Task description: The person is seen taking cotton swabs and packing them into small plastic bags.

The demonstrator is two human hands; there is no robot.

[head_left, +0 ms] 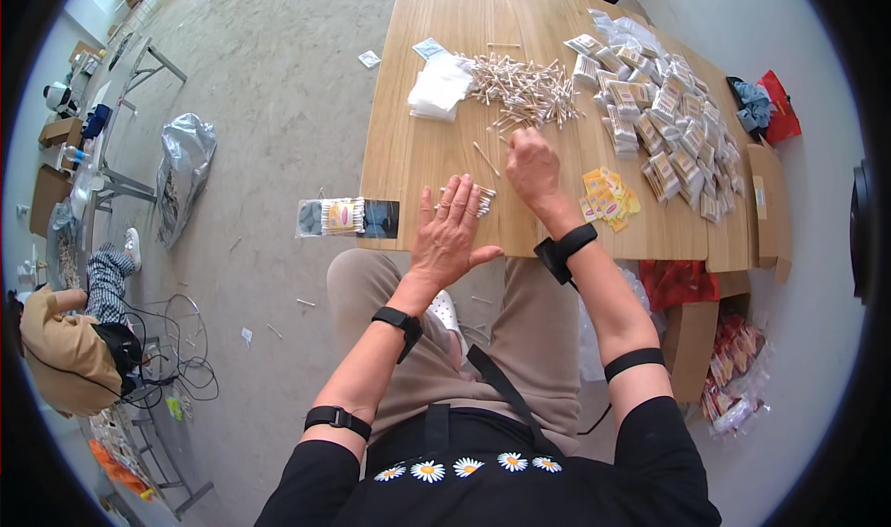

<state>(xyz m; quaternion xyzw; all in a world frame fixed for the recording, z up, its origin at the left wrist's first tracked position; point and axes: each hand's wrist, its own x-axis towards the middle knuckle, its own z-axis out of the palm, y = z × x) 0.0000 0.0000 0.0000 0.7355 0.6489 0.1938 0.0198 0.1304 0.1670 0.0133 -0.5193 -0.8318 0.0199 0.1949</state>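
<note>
My left hand (452, 230) lies flat on the wooden table (418, 160) with its fingers stretched out. Under and beside those fingers is a small bunch of cotton swabs (483, 200), partly hidden. My right hand (535, 167) is closed, just on the near side of a loose heap of cotton swabs (524, 91); whatever its fingers hold is hidden. Between the hands and the heap lies a single swab (486, 160). Small yellow printed cards (608, 199) are piled right of my right wrist. Left of the heap sits a stack of clear plastic bags (438, 89).
Filled swab packets (682, 123) form a big mound on the table's right side. One swab packet (343, 216) rests at the left front corner, partly over a dark item. A cardboard box (767, 202) stands at the right edge. Another person (74, 346) is at far left.
</note>
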